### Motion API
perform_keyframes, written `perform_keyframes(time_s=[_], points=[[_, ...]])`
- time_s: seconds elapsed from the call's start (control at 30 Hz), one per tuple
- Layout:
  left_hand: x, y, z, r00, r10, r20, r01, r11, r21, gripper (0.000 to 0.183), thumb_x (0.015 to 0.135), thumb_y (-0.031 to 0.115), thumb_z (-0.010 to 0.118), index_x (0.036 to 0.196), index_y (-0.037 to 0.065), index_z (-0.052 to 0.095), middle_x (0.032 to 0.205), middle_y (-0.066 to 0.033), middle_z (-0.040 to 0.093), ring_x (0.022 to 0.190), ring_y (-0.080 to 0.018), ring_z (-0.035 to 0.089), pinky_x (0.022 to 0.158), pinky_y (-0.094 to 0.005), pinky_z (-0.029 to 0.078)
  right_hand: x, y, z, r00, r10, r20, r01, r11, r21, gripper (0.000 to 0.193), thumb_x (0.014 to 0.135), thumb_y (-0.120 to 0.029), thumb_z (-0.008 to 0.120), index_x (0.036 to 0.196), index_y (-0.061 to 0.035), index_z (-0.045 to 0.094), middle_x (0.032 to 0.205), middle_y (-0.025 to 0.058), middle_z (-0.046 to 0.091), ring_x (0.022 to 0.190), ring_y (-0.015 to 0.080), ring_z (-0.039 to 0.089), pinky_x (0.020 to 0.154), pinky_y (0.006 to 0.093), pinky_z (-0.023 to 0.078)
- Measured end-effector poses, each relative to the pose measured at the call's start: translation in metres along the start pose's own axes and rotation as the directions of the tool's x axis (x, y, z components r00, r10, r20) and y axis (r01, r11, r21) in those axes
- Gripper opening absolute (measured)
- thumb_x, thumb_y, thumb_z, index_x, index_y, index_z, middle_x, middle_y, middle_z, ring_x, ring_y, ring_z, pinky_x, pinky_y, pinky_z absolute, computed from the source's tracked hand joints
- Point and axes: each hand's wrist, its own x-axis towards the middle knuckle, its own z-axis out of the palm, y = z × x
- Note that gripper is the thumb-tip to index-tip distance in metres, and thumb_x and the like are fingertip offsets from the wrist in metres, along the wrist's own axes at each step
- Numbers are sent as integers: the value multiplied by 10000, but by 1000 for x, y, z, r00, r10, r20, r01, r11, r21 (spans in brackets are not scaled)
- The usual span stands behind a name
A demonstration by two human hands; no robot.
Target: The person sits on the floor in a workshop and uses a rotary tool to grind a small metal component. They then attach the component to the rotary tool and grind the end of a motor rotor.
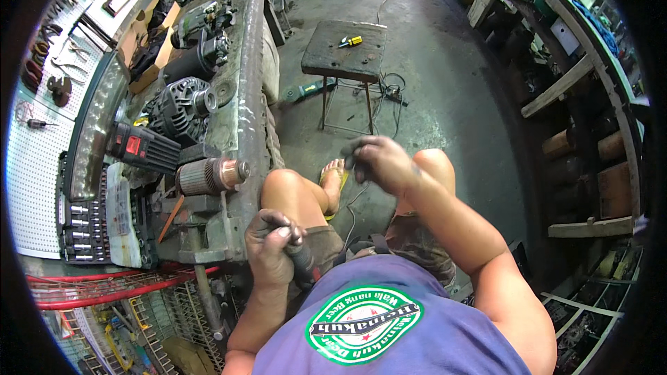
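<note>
My left hand (269,244) is closed around a dark cylindrical tool (301,264) with a bit of red at its lower end; its kind does not show clearly. Its fingers are blackened, as with grease. In front of my right knee, my right hand (382,165) is raised with its dark fingers curled inward. Whatever it may hold is hidden. To the left of my left hand, a copper-ended motor armature (201,177) lies on top of a bench vise (198,219). Beside the armature is a black and red cordless power tool (142,147).
The workbench (243,97) at left bears an alternator (184,105) and other motor parts. A socket set (83,229) stands beside it. Ahead is a wooden stool (326,48) with a yellow-handled tool (351,42); an angle grinder (306,90) and cords lie below. Shelving (590,97) runs along the right.
</note>
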Motion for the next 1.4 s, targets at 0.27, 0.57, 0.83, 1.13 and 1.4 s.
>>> perform_keyframes(time_s=[0.27, 0.57, 0.83, 1.13, 1.4], points=[[21, 21, -12, 973, -223, -58, 214, 969, -123, 165, 772, 160, 569, 880, 38, 594, 715, -90, 588, 653, -207, 581, 816, -404, 542, 183, -42, -153, 814, -433, -387, 17, 683, -730, 304, 972, -186, 708, 1220, -33, 795, 925, 102, 766, 762, 180, 676, 732, 348, 574], [25, 27, -21, 968, -235, -90, 216, 959, -182, 150, 809, 166, 575, 898, 50, 607, 705, -119, 632, 621, -233, 614, 833, -427, 546, 271, -69, -178, 794, -531, -296, -171, 271, -947, 351, 950, -284, 798, 1281, -167, 805, 1235, 182, 769, 1145, 361, 752, 980, 428, 590], [23, 25, -15, 972, -199, -124, 181, 973, -143, 171, 824, 114, 575, 935, 13, 658, 714, -114, 619, 603, -190, 564, 795, -399, 528, 281, -88, -175, 812, -398, -426, -279, 376, -883, 312, 869, -245, 733, 1047, -3, 816, 1129, 276, 772, 1093, 396, 765, 955, 458, 597], [15, 5, -27, 992, -83, 97, 85, 996, -14, 205, 992, 162, 637, 1078, -13, 701, 879, -145, 711, 739, -204, 678, 896, -418, 578, 20, -48, -92, 961, -204, 185, 263, 477, -839, 198, 869, -155, 787, 997, -3, 775, 858, 123, 744, 767, 211, 679, 759, 408, 567], [37, -31, -20, 976, -145, 162, 128, 986, 111, 209, 1022, 140, 682, 1152, -16, 735, 966, -133, 759, 841, -229, 742, 813, -369, 626, -174, 48, -42, 982, 137, -130, -163, 273, -948, 274, 843, -207, 744, 998, 19, 734, 1070, 263, 739, 1060, 452, 708, 935, 524, 564]])
